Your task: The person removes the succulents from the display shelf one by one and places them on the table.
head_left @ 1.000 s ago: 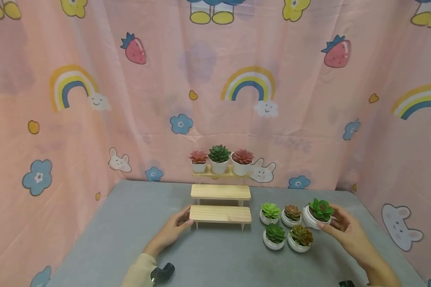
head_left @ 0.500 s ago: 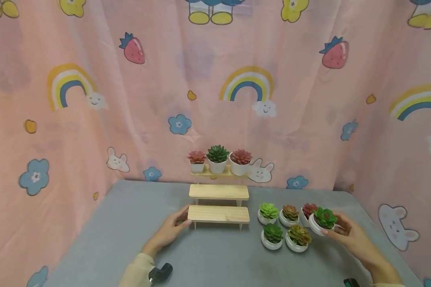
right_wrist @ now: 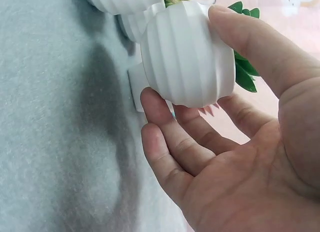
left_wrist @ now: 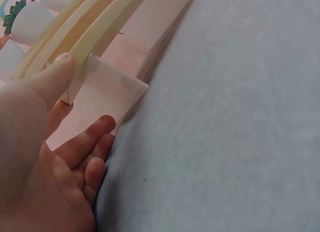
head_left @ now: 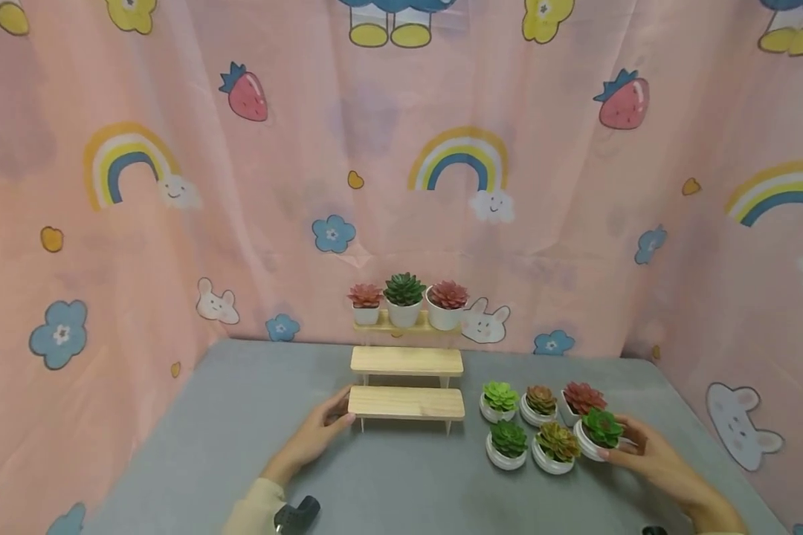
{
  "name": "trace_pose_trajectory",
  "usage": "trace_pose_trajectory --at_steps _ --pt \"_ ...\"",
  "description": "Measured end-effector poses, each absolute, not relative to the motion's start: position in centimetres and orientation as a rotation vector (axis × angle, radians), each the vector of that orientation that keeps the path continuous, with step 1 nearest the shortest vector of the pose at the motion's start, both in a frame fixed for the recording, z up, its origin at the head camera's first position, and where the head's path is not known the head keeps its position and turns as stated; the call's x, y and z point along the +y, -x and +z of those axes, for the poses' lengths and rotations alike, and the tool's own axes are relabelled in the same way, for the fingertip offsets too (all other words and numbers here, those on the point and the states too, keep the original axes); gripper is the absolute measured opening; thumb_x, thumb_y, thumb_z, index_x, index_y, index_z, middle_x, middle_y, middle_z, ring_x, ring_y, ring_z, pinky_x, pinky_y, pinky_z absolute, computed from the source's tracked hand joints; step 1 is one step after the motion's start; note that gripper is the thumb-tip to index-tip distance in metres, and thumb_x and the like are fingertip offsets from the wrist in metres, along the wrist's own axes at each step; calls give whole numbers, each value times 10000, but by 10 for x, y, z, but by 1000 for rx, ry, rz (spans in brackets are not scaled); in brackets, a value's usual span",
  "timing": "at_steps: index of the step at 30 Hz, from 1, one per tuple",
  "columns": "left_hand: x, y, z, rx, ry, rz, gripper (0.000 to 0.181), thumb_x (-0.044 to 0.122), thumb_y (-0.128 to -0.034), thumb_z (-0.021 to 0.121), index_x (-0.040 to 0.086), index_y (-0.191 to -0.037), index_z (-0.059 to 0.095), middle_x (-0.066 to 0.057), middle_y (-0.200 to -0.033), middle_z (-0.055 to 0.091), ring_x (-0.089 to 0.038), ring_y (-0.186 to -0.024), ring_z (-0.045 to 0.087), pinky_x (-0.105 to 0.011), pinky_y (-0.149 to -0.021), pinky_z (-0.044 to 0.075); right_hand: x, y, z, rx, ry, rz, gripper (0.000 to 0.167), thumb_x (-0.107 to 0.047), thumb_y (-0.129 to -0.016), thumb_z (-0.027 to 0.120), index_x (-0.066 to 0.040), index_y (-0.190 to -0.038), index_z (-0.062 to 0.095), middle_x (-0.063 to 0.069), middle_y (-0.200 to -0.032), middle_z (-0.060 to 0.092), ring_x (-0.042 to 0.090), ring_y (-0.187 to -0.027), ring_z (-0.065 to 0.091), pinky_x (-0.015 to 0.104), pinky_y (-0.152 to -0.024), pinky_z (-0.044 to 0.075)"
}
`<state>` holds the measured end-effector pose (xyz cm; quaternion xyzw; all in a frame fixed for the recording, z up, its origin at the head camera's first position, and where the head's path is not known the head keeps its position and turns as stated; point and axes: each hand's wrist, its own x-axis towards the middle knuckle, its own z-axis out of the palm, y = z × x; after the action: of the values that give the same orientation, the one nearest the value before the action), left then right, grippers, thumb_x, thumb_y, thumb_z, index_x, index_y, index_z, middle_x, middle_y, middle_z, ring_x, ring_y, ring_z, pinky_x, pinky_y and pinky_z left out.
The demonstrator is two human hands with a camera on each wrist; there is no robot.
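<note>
A tiered wooden stand [head_left: 407,402] with three steps is in the middle of the table. My left hand [head_left: 313,431] holds the left end of its lowest step, thumb on the wood and fingers beside the clear leg [left_wrist: 107,89]. At the right, my right hand [head_left: 649,455] grips a green potted succulent [head_left: 601,431] by its ribbed white pot [right_wrist: 187,54]. In the right wrist view this pot is just off the table. Behind it stands a red succulent [head_left: 584,400] in a white pot.
Left of the held pot are several potted succulents: light green [head_left: 500,397], brown [head_left: 540,401], dark green [head_left: 508,444] and olive [head_left: 557,446]. The stand's top step bears a pink [head_left: 365,301], a dark green [head_left: 404,297] and a red succulent [head_left: 447,303]. A pink curtain [head_left: 294,148] hangs behind.
My right hand has brought the green succulent toward the front and lower, uncovering the red succulent behind it. The left hand has stayed on the stand.
</note>
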<state>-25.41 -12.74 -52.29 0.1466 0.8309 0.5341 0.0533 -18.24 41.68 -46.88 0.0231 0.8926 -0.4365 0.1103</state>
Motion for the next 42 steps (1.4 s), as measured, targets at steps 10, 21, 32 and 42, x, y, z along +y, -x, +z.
trace_pose_trajectory --at_steps 10,21,32,42 --pt "-132 265 -519 2548 -480 1636 624 300 -1019 612 131 -1572 378 -157 -1383 625 -294 -1268 577 -468 -1024 466 419 195 -471 2655 94 -1331 685 -187 -980 660 154 -1454 302 396 -1434 398 169 -1081 657 307 -818 546" --pt "-129 271 -521 2553 -491 1646 631 324 -1014 617 135 -1570 384 -164 -1372 634 -318 -1259 591 -514 -1015 486 425 202 -467 2705 132 -1268 682 -152 -971 670 193 -1432 305 422 -1384 452 234 -1060 686 239 -775 537" --pt "-125 263 -523 2528 -503 1646 633 333 -1019 607 125 -1571 378 -157 -1356 641 -302 -1252 585 -469 -1027 476 433 196 -470 2653 23 -1144 798 -255 -994 644 232 -1455 211 485 -1447 326 525 -1221 567 452 -907 544" --pt "-126 258 -519 2492 -487 1645 622 300 -1016 614 122 -1567 385 -160 -1372 629 -290 -1250 578 -475 -1018 464 444 189 -491 2512 159 -1290 757 -178 -1009 617 261 -1427 162 427 -1343 488 -21 -999 619 261 -802 548"
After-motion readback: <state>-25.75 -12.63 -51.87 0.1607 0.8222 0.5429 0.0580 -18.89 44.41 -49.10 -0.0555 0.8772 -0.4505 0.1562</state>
